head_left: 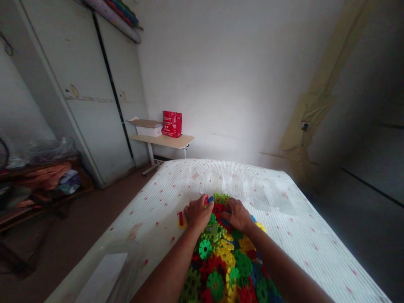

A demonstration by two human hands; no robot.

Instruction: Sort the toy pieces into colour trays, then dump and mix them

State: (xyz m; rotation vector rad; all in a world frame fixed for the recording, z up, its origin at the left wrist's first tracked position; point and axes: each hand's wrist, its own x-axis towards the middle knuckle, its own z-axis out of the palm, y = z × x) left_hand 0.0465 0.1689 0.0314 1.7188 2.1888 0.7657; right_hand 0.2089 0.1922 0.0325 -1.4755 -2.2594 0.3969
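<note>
A long heap of plastic snap-together building pieces (225, 254) in red, green, yellow and blue lies on the bed between my forearms. Many of them are notched discs, and lattice-shaped ones are mixed in. My left hand (199, 211) is at the far left of the heap, fingers closed around a small red and blue piece (208, 200). Opposite it, my right hand (237, 214) curls over a red lattice piece (219, 209), thumb toward the left hand. Its fingertips are partly hidden among the pieces. A red and yellow piece (181, 219) lies just left of my left hand.
Clear plastic containers (273, 195) stand along the far part of the bed (158, 198). Another clear container with a white sheet (102, 277) is at the near left. Beyond the bed, a small table (176, 141) carries a red bag (172, 124) and a white box (148, 129).
</note>
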